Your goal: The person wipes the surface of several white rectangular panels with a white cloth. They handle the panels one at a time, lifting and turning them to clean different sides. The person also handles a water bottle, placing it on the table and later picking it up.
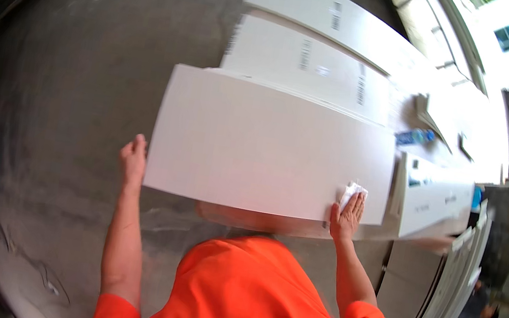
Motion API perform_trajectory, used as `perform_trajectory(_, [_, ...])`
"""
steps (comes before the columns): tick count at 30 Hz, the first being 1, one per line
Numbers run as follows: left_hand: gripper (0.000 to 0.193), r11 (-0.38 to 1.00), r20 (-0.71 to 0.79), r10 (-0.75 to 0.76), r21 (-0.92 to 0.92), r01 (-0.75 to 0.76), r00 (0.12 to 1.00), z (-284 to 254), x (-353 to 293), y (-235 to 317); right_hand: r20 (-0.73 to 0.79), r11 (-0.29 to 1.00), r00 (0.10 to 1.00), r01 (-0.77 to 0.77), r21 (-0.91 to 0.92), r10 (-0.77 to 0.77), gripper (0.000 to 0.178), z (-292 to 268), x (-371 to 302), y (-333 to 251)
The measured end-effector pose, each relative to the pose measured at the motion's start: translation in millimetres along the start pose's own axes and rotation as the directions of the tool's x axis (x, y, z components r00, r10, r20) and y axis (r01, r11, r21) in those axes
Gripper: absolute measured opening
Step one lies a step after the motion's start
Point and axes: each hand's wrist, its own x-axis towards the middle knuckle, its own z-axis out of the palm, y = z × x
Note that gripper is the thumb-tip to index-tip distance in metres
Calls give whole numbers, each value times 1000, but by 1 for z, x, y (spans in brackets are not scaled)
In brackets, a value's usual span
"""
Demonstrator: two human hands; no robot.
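A large plain white panel lies flat in front of me, its near edge jutting slightly past the table. My left hand is closed at the panel's left edge, its fingers curled and partly hidden from view. Near the right end, my right hand presses a crumpled white cloth onto the panel's surface with its fingers laid over it. Whether the cloth is fabric or paper I cannot tell.
Behind it are another labelled white panel and a farther board. To the right are a plastic bottle and upright white boards. More boards lean at the lower right, near a person. A cable lies on the floor.
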Motion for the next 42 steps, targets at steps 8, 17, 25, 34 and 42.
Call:
perform_trajectory(8, [76, 855, -16, 238, 477, -202, 971, 85, 94, 70, -22, 894, 914, 401, 201, -406, 101, 4, -27, -103])
perform_trajectory(17, [77, 885, 73, 126, 442, -145, 989, 81, 84, 83, -145, 878, 867, -475, 55, 477, 114, 2, 27, 82])
perform_trajectory(25, [71, 887, 46, 128, 442, -135, 991, 84, 75, 91, -169, 869, 853, -481, 114, 494, 112, -14, 16, 99])
perform_trajectory(34, [70, 947, 72, 96, 300, -114, 993, 89, 73, 94, -71, 953, 967, -229, 197, 246, 111, 9, -36, -16])
perform_trajectory(42, [69, 863, 26, 108, 493, -106, 994, 94, 55, 105, 35, 950, 949, -311, -29, 312, 125, -20, 106, 115])
